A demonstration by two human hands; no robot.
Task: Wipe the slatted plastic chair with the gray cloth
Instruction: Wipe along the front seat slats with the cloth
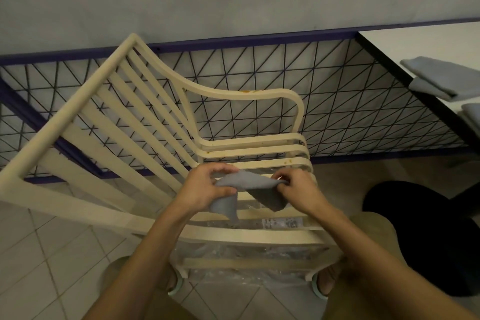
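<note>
Head view, from where I stand beside the person: the left hand's fingers [220,167] curl over one end of the gray cloth [249,184] with the thumb pinching it from below. The right hand's fingertips [281,176] nip the other end. So the left hand [205,187] and the right hand [293,189] each grip it, and the cloth is drawn fairly taut between them.

It sags in the middle and a loose flap hangs below each hand, which tells me it is light, soft and limp, with no shape of its own. Pinched by its ends it would wipe poorly, I reckon. Bunched or folded into one palm, it would press better. Its long axis runs across the picture, hand to hand. It hangs just above the seat slats, and I cannot tell whether it touches them.

The slatted plastic chair [233,95] looks stiff, smooth and probably light, so it may shift under a hard push. Steadying it by an armrest seems sensible. Its back rises toward the left and its seat opens toward the right, with the person standing at its side. The slats sweep down the back and on along the seat, so strokes would best follow that line. Orange-brown spots [246,91] show on the far armrest.

Behind it stands a wire grid fence [337,112]. To the right, a white table [428,39] carries folded cloths [436,75].
</note>
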